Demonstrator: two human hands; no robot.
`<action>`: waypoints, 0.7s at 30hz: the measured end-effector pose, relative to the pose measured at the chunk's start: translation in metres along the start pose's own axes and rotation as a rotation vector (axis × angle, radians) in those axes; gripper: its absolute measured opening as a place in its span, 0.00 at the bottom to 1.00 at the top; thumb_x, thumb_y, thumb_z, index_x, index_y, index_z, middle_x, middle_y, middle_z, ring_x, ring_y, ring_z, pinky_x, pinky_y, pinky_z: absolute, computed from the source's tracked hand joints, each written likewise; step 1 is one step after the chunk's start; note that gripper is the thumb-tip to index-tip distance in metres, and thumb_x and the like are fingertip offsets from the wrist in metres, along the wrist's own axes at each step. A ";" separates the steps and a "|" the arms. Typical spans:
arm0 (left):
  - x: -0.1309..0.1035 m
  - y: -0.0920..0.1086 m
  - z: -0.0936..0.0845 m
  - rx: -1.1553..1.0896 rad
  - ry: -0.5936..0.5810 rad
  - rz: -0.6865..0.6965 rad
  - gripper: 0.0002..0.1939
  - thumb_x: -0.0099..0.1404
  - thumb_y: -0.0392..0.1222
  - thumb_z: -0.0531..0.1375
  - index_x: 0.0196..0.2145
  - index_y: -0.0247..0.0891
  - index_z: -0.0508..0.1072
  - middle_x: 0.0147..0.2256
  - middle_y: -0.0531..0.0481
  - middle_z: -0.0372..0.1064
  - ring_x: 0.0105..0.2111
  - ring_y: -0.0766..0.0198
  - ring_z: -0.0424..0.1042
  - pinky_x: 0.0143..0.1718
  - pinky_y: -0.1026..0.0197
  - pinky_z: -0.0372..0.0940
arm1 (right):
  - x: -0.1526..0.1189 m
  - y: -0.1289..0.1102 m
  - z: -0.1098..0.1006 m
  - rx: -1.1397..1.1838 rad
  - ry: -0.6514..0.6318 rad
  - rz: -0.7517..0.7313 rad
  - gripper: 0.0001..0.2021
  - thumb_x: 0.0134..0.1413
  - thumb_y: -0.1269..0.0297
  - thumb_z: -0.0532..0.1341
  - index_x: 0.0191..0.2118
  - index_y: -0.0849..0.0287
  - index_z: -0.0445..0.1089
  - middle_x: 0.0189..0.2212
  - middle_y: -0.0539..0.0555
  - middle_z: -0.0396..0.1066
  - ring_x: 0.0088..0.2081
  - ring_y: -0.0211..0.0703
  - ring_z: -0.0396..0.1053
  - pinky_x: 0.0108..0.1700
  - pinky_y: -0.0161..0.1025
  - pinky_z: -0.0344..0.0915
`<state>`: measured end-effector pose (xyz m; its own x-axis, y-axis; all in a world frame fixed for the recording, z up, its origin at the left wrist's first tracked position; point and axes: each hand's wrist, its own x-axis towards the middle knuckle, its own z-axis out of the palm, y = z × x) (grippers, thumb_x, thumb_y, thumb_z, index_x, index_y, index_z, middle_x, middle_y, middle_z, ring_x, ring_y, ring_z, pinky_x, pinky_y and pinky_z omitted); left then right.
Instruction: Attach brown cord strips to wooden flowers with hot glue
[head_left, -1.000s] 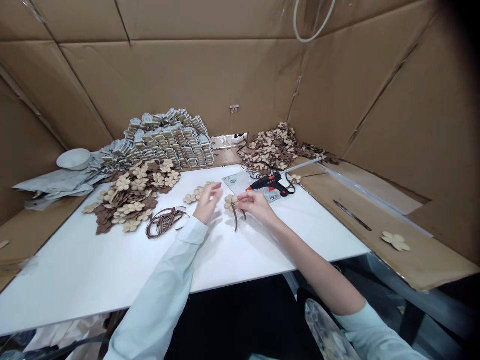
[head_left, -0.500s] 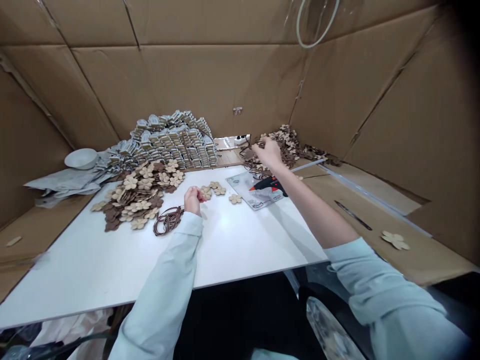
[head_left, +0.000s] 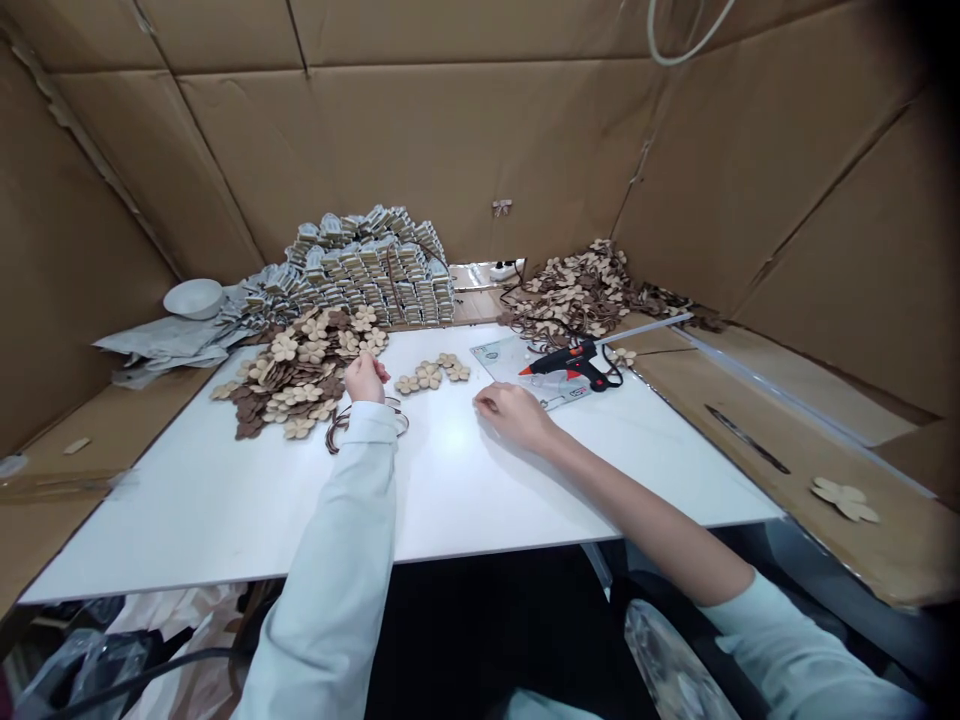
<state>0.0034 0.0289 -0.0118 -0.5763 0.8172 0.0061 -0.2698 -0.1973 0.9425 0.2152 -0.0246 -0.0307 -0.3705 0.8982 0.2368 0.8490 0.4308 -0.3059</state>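
Note:
My left hand (head_left: 366, 380) is closed, fingers curled, beside the pile of beige and brown flowers (head_left: 289, 375); what it holds, if anything, is hidden. A coil of brown cord (head_left: 337, 430) lies partly behind its wrist. Several beige flowers (head_left: 429, 375) sit in a short row between my two hands. On the white board rests my right hand (head_left: 510, 412), its fingers pinched together, with nothing I can make out between them. Just beyond it, a black and orange glue gun (head_left: 570, 362) lies on a printed plastic sheet (head_left: 495, 355).
Stacked silver-edged packets (head_left: 375, 270) stand at the back, with a white bowl (head_left: 193, 298) on their left. A second flower pile (head_left: 577, 285) fills the back right. A dark pen-like tool (head_left: 746, 438) and a loose flower (head_left: 844, 498) lie on the right cardboard.
My right hand has come back from the rear flower pile to the board near the glue gun. My left hand has moved slightly up and left, and the whole view has shifted.

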 end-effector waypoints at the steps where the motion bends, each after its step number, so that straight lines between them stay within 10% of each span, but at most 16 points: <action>1: 0.002 0.001 -0.001 -0.004 0.029 0.003 0.12 0.50 0.34 0.50 0.13 0.37 0.54 0.08 0.61 0.48 0.09 0.75 0.50 0.13 0.71 0.49 | -0.001 -0.001 0.000 -0.011 0.019 0.021 0.11 0.51 0.70 0.51 0.32 0.60 0.71 0.32 0.55 0.71 0.35 0.40 0.66 0.39 0.34 0.56; 7: 0.005 0.008 -0.007 -0.004 0.099 -0.071 0.10 0.49 0.35 0.50 0.13 0.36 0.58 0.09 0.57 0.57 0.10 0.73 0.56 0.16 0.70 0.54 | -0.004 -0.009 0.003 -0.013 0.187 0.035 0.10 0.50 0.71 0.52 0.28 0.62 0.70 0.28 0.55 0.71 0.36 0.43 0.62 0.42 0.39 0.54; 14: 0.000 0.004 -0.006 -0.006 -0.116 -0.121 0.09 0.49 0.41 0.56 0.18 0.32 0.66 0.19 0.47 0.70 0.16 0.71 0.66 0.19 0.70 0.56 | 0.007 -0.061 0.029 -0.015 0.066 -0.438 0.14 0.52 0.70 0.50 0.44 0.61 0.65 0.42 0.59 0.63 0.45 0.44 0.57 0.44 0.40 0.56; 21: 0.000 -0.001 -0.006 -0.014 -0.199 -0.099 0.13 0.43 0.45 0.63 0.23 0.31 0.71 0.25 0.44 0.72 0.21 0.70 0.68 0.21 0.70 0.58 | 0.019 -0.055 0.030 -0.004 0.033 -0.363 0.09 0.53 0.71 0.49 0.34 0.65 0.67 0.41 0.62 0.62 0.48 0.48 0.55 0.46 0.45 0.56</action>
<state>-0.0006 0.0263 -0.0150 -0.3834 0.9234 -0.0196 -0.3288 -0.1167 0.9371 0.1504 -0.0287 -0.0371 -0.6360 0.6831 0.3591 0.6658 0.7210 -0.1923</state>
